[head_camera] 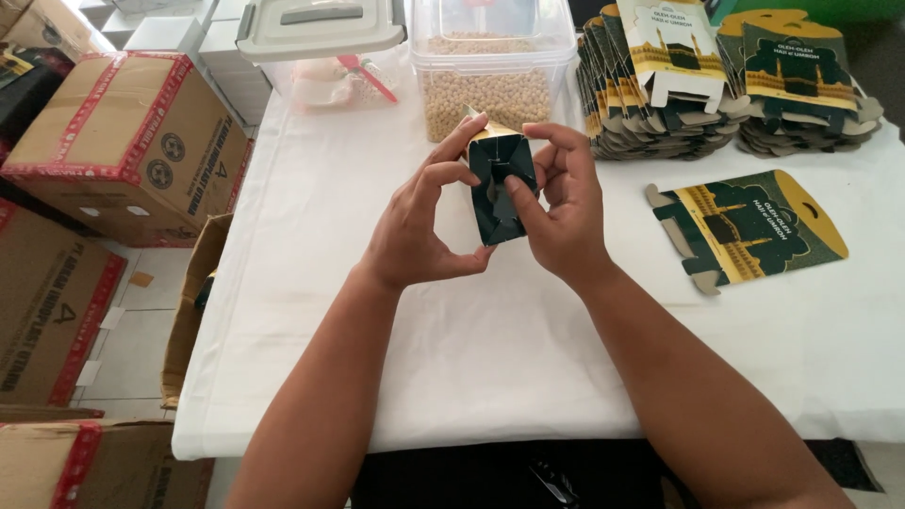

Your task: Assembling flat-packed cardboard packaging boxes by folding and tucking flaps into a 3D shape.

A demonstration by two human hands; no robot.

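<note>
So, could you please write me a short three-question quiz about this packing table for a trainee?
1. True or false: both hands hold the small dark carton.
2. What fills the clear tub behind it: A) pale round grains, B) water, C) screws?
3. On which side of the right hand does the single flat carton blank lie?

Key: 1 true. 2 A. 3 its right; the left hand is opposite.

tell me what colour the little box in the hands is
Dark green with a gold top edge: the small box, held by left hand and right hand. Head view.
</note>
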